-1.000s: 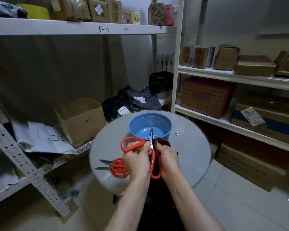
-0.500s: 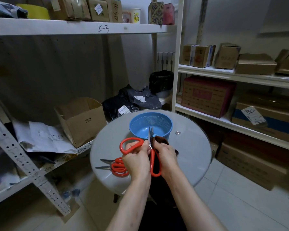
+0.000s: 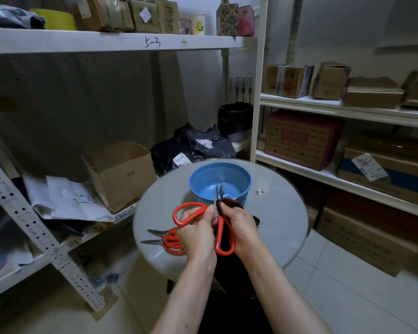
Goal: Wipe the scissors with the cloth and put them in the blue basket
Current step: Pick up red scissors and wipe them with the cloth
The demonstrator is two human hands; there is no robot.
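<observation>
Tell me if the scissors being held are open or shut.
Open: the scissors show two separate blade tips, and their red loops are spread apart.

One head-worn camera looks forward and down, close over the round table (image 3: pixel 275 225).

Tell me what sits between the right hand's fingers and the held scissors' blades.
A dark cloth: the head view shows the right hand pressing it against the blades of the scissors, which the left hand grips.

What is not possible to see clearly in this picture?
Head view only.
- Cloth: mostly hidden behind the right hand.
- Held scissors, pivot: covered by the left hand.
- Spare scissors: handles partly behind the left hand, count unclear.
- Dirt on blades: too small.
</observation>
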